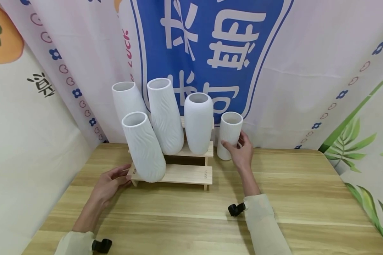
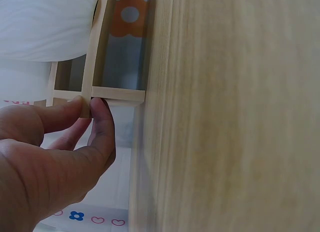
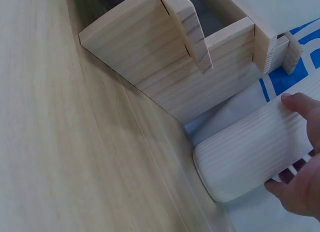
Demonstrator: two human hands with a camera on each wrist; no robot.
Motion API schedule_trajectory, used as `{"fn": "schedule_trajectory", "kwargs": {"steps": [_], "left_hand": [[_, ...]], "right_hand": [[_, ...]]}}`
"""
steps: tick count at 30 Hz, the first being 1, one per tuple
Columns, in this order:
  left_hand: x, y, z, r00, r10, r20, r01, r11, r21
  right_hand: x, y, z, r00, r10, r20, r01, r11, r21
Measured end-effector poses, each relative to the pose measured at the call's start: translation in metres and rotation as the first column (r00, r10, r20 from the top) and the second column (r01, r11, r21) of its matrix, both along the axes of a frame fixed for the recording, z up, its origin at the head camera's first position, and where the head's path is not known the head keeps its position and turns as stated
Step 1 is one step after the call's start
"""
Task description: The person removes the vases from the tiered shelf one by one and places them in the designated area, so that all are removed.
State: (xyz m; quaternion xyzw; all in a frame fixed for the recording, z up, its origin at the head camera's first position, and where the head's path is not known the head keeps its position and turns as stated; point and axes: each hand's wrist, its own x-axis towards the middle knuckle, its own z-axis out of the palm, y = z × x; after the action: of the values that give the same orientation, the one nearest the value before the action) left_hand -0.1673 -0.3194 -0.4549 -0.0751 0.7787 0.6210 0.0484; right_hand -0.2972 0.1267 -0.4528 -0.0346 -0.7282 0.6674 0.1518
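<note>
My left hand (image 1: pixel 106 186) pinches the left end of the bottom step of a tiered wooden stand (image 1: pixel 185 174), thumb above and fingers beneath in the left wrist view. Right of the stand, my right hand (image 1: pixel 242 152) grips a short white ribbed vase (image 1: pixel 230 132) around its side. This vase is upright, its base at the tabletop. A white wavy-patterned vase (image 1: pixel 145 148) occupies the bottom step's left end. Higher up stand a taller wavy vase (image 1: pixel 166 117), a smooth rounded vase (image 1: pixel 198 124) and a partly hidden white vase (image 1: pixel 127 97) at back left.
The stand and vases are on a wood-grain table (image 1: pixel 178 219). A printed curtain (image 1: pixel 284 99) with a blue panel hangs directly behind the table's back edge. More printed cloth (image 1: pixel 364 141) hangs along the right side.
</note>
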Motion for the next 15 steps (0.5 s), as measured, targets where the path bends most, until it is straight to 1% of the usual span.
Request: {"fn": "schedule_trajectory", "kwargs": {"steps": [5, 10, 12, 15], "left_hand": [[0.000, 0.001, 0.000, 1.000, -0.006, 0.000, 0.006, 1.000, -0.002], [-0.001, 0.000, -0.001, 1.000, -0.009, -0.001, 0.009, 1.000, 0.008], [-0.002, 0.000, -0.001, 1.000, -0.011, -0.003, 0.011, 1.000, 0.011], [-0.002, -0.001, -0.002, 1.000, -0.013, -0.008, 0.013, 1.000, 0.012]], "right_hand": [[0.005, 0.003, 0.006, 0.998, -0.018, 0.057, 0.016, 1.000, 0.025], [0.014, 0.005, 0.018, 0.998, -0.047, 0.041, 0.046, 0.999, 0.024], [0.019, 0.005, 0.023, 0.998, -0.040, 0.043, 0.039, 0.999, 0.035], [0.028, 0.004, 0.030, 0.998, -0.004, 0.070, -0.001, 0.998, 0.071]]}}
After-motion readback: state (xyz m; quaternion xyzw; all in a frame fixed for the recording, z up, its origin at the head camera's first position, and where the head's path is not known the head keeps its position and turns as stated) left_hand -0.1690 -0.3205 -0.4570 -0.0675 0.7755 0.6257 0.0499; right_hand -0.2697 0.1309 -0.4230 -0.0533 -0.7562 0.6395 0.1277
